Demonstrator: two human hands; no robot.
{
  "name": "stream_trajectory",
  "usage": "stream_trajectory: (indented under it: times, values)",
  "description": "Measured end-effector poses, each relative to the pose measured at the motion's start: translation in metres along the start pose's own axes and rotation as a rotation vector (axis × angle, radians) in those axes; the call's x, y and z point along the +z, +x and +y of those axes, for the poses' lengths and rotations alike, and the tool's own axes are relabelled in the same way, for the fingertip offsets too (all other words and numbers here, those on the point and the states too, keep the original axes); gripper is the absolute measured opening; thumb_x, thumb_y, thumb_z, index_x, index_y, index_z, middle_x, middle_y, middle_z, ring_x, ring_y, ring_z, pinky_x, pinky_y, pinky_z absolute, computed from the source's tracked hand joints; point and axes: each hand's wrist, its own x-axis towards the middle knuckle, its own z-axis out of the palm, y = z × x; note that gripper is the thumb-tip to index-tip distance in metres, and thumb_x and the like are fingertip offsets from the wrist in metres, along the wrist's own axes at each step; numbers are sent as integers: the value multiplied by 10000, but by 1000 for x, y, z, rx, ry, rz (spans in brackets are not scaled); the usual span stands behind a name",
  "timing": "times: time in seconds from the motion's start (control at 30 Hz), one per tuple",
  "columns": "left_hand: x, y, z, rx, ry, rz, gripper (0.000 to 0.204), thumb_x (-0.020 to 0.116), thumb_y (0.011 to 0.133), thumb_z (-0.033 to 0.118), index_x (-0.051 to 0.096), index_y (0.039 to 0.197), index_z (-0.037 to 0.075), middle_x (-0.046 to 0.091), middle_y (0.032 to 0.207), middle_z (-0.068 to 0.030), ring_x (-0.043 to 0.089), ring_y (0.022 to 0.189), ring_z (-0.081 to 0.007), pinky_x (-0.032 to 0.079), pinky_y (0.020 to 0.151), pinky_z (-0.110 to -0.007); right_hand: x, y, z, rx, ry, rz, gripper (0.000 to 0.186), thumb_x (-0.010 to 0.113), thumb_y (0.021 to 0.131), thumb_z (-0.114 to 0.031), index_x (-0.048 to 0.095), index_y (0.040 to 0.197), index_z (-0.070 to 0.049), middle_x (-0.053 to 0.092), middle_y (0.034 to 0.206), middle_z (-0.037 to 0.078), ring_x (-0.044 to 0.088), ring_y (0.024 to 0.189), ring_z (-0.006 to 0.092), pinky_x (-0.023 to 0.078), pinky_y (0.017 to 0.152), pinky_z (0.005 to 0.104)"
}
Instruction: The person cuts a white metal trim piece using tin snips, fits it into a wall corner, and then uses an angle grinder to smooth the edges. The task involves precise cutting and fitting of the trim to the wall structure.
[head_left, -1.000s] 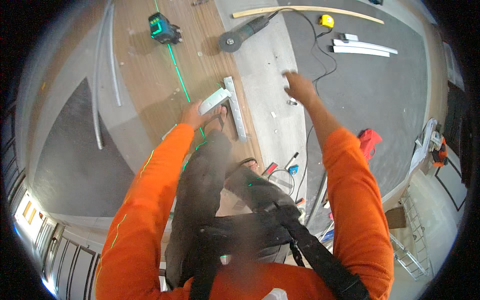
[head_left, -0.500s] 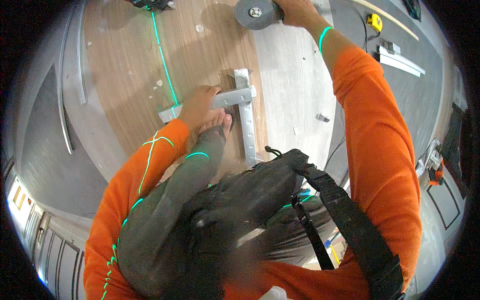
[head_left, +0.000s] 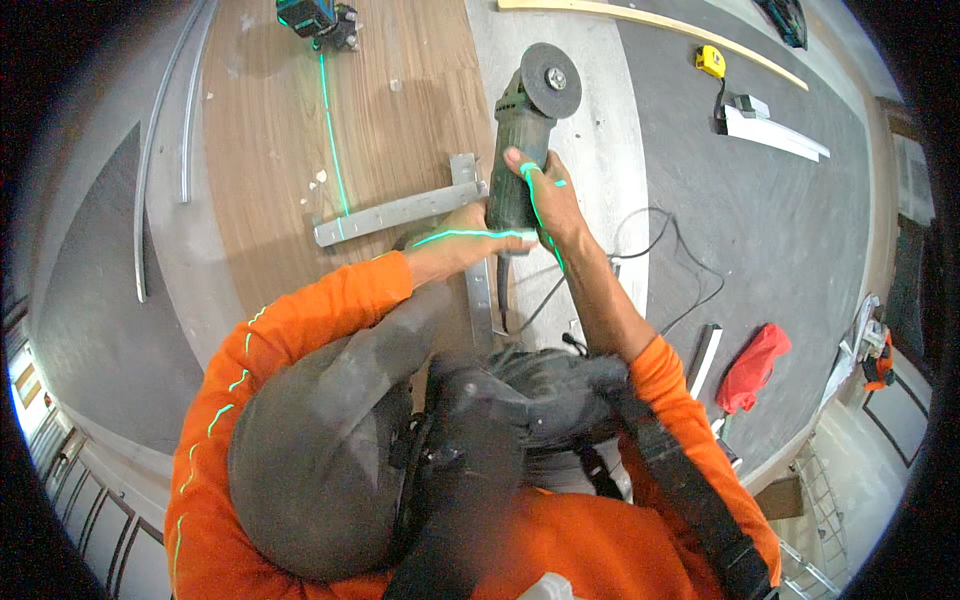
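An angle grinder (head_left: 522,140) with a dark round disc (head_left: 550,80) at its far end is upright in the picture, in front of me. My right hand (head_left: 556,203) wraps round its body from the right, thumb on top. My left hand (head_left: 465,238) grips its rear end from the left; part of these fingers is hidden. Beneath and beside the grinder, a grey metal channel (head_left: 395,212) lies across a second metal channel (head_left: 478,292) on the wood-look boards. The power cord (head_left: 503,290) trails from the grinder's rear.
A laser level (head_left: 308,18) at the far left casts a green line. To the right lie a yellow tape measure (head_left: 711,61), white strips (head_left: 770,132), a wooden batten (head_left: 650,16), looped cable (head_left: 690,240) and a red bag (head_left: 752,370). Long metal rails (head_left: 148,170) lie left.
My right hand has brought the grinder from the far right back toward me. My left hand has let go of the crossing channel and taken hold of the grinder's rear.
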Motion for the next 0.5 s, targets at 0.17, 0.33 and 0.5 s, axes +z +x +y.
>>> stream_trajectory:
  times: [0.17, 0.33, 0.5]
  values:
    - [10, -24, 18, -153, -377, -372, 494, 784, 848, 348, 619, 1178, 20, 652, 1047, -74, 628, 942, -200, 507, 859, -340, -22, -35, -14, 146, 503, -347, 634, 720, 867, -453, 519, 1207, 44, 636, 1004, 161, 668, 947, 250, 577, 834, 427]
    - [40, 2, 33, -211, 106, -120, 488, 809, 815, 371, 620, 1105, 28, 644, 902, -43, 634, 822, -168, 529, 758, -329, -44, -36, 11, -181, -61, 107, 614, 661, 892, -531, 534, 1186, -8, 649, 943, 121, 676, 817, 227, 577, 729, 358]
    - [72, 10, 32, -170, -329, -269, 467, 804, 815, 365, 628, 1088, 30, 631, 881, -37, 626, 773, -149, 549, 674, -334, -67, -66, -28, -29, 282, -51, 734, 510, 930, -651, 505, 1289, -11, 642, 1083, 163, 653, 998, 294, 557, 847, 466]
